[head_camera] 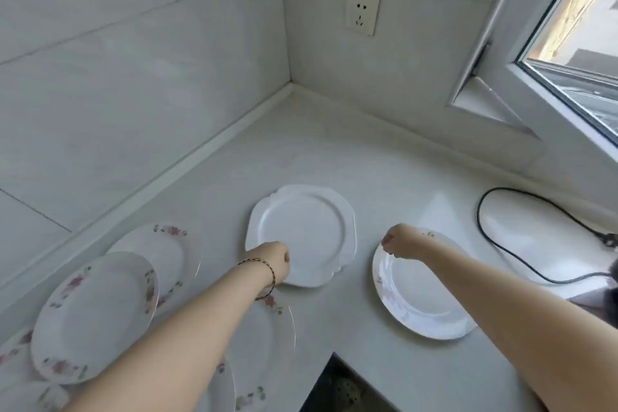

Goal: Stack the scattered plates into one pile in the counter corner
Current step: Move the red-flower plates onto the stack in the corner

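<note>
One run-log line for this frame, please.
left hand grips white plate, near rim | right hand grips floral plate, far rim | pile not yet formed | other floral plates at left, overlapping

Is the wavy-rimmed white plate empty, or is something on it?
Empty: the white plate shows only bare glaze. The left hand grips its near rim; the right hand pinches a floral plate.

The left forearm (187, 338) and right forearm (501, 304) are both bare up to the picture's edge. The left wrist wears a thin braided cord bracelet (271, 273), dark with lighter flecks.
</note>
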{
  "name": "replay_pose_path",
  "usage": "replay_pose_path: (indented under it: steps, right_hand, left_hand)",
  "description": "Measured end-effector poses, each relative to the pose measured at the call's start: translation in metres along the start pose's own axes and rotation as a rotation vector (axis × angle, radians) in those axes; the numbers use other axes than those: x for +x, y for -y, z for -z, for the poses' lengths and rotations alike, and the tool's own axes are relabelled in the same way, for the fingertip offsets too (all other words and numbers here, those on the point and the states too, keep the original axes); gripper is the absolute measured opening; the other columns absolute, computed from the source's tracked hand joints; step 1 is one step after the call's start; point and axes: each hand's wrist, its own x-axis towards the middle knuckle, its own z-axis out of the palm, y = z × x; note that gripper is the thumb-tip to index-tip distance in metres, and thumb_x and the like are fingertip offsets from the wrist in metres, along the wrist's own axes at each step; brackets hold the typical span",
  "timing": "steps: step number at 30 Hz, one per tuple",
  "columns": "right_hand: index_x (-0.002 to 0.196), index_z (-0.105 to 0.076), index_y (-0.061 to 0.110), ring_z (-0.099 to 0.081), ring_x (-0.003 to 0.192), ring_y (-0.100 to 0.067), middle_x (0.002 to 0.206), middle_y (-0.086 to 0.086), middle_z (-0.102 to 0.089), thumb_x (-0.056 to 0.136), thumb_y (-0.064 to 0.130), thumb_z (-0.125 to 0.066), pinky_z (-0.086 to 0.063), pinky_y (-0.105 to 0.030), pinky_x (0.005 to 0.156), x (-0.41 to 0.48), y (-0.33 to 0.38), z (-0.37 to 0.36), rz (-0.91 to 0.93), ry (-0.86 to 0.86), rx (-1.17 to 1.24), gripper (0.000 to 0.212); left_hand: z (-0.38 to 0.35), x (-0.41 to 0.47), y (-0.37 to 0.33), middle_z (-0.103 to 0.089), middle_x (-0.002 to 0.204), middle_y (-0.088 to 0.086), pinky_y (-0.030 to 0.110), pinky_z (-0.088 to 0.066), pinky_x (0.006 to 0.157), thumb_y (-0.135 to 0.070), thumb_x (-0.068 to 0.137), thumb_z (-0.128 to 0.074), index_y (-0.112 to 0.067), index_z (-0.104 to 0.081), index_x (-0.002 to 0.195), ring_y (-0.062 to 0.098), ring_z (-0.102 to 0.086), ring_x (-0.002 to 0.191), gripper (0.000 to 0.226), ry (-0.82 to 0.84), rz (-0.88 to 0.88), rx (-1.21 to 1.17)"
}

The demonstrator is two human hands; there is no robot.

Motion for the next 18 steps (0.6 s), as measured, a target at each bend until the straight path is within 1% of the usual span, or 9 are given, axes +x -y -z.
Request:
replay_pose_path:
  steps: [1,2,4,6,8,10,13,16,18]
  right_hand:
    - [0.116,-0.064,0.004,-0.061,0.100,-0.026,0.106,-0.011,-0.065,0.088,0.011,-0.045,-0.047,-0.028,0.082,0.005,-0.009,0.002,-0.005,-0.036,-0.071,0.033]
    - [0.118,-0.062,0.007,-0.059,0.109,-0.027,0.116,-0.010,-0.064,0.090,0.012,-0.044,-0.046,-0.029,0.090,0.007,-0.017,0.005,-0.019,-0.055,-0.121,0.034]
    - [0.123,-0.057,0.008,-0.055,0.116,-0.027,0.126,-0.009,-0.058,0.090,0.013,-0.045,-0.044,-0.030,0.095,0.016,-0.036,0.010,-0.039,-0.052,-0.194,0.036]
    - [0.128,-0.052,0.009,-0.051,0.119,-0.028,0.130,-0.010,-0.049,0.088,0.020,-0.050,-0.043,-0.033,0.096,0.032,-0.054,0.013,-0.060,-0.055,-0.226,0.041]
    - [0.131,-0.045,0.011,-0.044,0.123,-0.029,0.133,-0.010,-0.042,0.086,0.033,-0.058,-0.040,-0.037,0.098,0.043,-0.067,0.020,-0.095,-0.066,-0.233,0.052]
    - [0.132,-0.041,0.013,-0.039,0.126,-0.029,0.134,-0.010,-0.041,0.082,0.042,-0.063,-0.037,-0.038,0.100,0.053,-0.078,0.023,-0.102,-0.060,-0.257,0.062]
    - [0.132,-0.039,0.013,-0.039,0.126,-0.028,0.133,-0.010,-0.042,0.081,0.045,-0.064,-0.036,-0.036,0.100,0.064,-0.088,0.021,-0.108,-0.038,-0.296,0.065]
    - [0.129,-0.042,0.012,-0.043,0.123,-0.028,0.130,-0.010,-0.045,0.079,0.045,-0.068,-0.037,-0.035,0.098,0.070,-0.093,0.019,-0.115,-0.029,-0.291,0.065]
    - [0.123,-0.048,0.013,-0.047,0.118,-0.027,0.125,-0.009,-0.050,0.074,0.046,-0.072,-0.038,-0.032,0.092,0.070,-0.094,0.023,-0.123,-0.025,-0.285,0.065]
  left_hand:
    - [-0.001,0.005,-0.005,-0.055,0.130,-0.001,0.027,-0.044,0.089,-0.013,0.088,-0.035,-0.023,-0.057,0.117,0.022,-0.056,0.110,0.038,0.008,0.024,-0.032]
    - [-0.005,0.012,-0.008,-0.056,0.129,-0.001,0.027,-0.046,0.092,-0.013,0.088,-0.035,-0.023,-0.058,0.116,0.022,-0.056,0.110,0.038,0.004,0.044,-0.077]
    - [-0.010,0.022,-0.013,-0.057,0.129,-0.002,0.029,-0.046,0.096,-0.014,0.087,-0.036,-0.024,-0.060,0.114,0.023,-0.056,0.114,0.037,0.003,0.080,-0.105]
    - [-0.018,0.031,-0.021,-0.058,0.128,-0.003,0.029,-0.046,0.095,-0.015,0.088,-0.037,-0.023,-0.060,0.114,0.022,-0.057,0.114,0.036,0.002,0.094,-0.113]
    - [-0.021,0.034,-0.028,-0.058,0.127,-0.002,0.029,-0.046,0.094,-0.015,0.089,-0.037,-0.022,-0.061,0.113,0.022,-0.057,0.112,0.034,-0.009,0.102,-0.116]
    - [-0.026,0.040,-0.029,-0.060,0.123,-0.001,0.029,-0.047,0.092,-0.015,0.089,-0.038,-0.021,-0.062,0.111,0.024,-0.059,0.105,0.032,-0.020,0.109,-0.139]
    - [-0.030,0.045,-0.025,-0.063,0.117,0.001,0.029,-0.048,0.088,-0.016,0.089,-0.040,-0.020,-0.063,0.108,0.021,-0.055,0.088,0.029,-0.029,0.112,-0.164]
    - [-0.032,0.049,-0.018,-0.063,0.114,0.002,0.028,-0.049,0.088,-0.016,0.090,-0.042,-0.019,-0.063,0.109,0.019,-0.054,0.087,0.029,-0.029,0.122,-0.159]
    - [-0.032,0.048,-0.012,-0.062,0.111,0.002,0.028,-0.049,0.086,-0.015,0.089,-0.042,-0.018,-0.062,0.110,0.021,-0.057,0.088,0.029,-0.023,0.129,-0.164]
